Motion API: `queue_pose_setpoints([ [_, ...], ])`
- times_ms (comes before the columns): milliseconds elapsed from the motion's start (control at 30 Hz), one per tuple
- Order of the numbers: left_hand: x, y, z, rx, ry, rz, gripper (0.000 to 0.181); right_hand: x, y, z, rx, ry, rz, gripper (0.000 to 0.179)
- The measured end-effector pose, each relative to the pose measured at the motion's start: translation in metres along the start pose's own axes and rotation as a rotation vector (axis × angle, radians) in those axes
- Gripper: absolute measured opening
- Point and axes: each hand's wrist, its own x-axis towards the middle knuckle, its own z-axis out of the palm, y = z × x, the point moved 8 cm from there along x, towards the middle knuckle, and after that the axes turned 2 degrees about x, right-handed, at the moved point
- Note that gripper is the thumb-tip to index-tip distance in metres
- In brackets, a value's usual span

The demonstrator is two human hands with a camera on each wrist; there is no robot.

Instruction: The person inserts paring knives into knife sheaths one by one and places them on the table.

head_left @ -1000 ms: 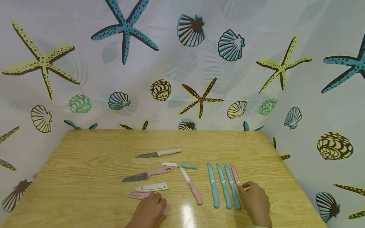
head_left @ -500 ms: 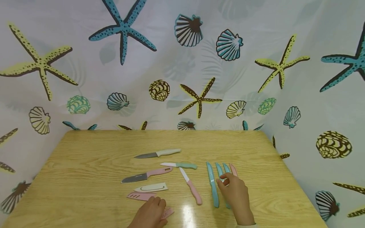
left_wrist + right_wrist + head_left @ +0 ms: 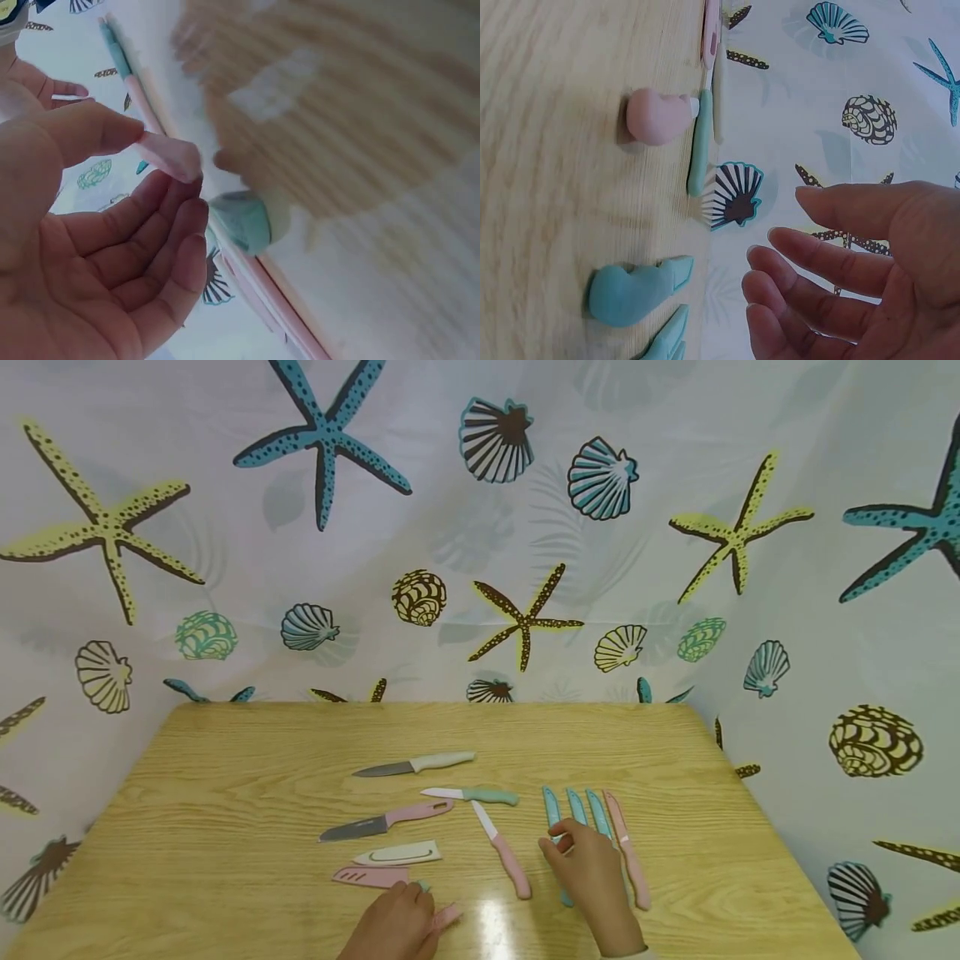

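Observation:
My left hand (image 3: 393,920) pinches a small pink sheath (image 3: 174,155) between thumb and fingers, low over the near side of the table. Right beside those fingertips lies a teal sheath end (image 3: 246,223), mostly hidden by the hand in the head view. My right hand (image 3: 590,870) hovers with relaxed, loosely bent fingers over three teal sheathed knives (image 3: 597,810) standing in a row, and nothing is between its fingers. To the right of that row lies a pink sheathed knife (image 3: 632,864). Beyond the left hand are a pink slotted sheath (image 3: 367,876) and a white sheath (image 3: 401,853).
Bare-bladed knives lie mid-table: one white-handled (image 3: 442,760), one green-handled (image 3: 491,796), a pink-handled one with a dark blade (image 3: 416,812) and another pink-handled one (image 3: 513,868). A patterned cloth (image 3: 450,527) encloses the wooden table (image 3: 247,768) behind and at the sides.
My right hand has moved left from the pink sheathed knife to above the teal ones, uncovering the pink one. The left hand's pink sheath shifted slightly right; a teal end shows beside it.

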Motion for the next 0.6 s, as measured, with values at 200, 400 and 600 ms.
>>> queue_pose_setpoints([
  [200, -0.003, -0.01, -0.022, -0.14, 0.141, -0.116, 0.018, 0.0, -0.003, 0.008, 0.009, -0.024, 0.014, 0.022],
  [400, -0.01, -0.024, -0.05, -0.19, 0.309, -0.119, 0.021, 0.002, -0.01, 0.012, -0.013, -0.02, 0.0, 0.024],
  [600, -0.018, -0.034, -0.072, -0.194, 0.435, -0.115, 0.033, 0.004, -0.02, 0.021, -0.02, -0.042, -0.05, 0.026],
])
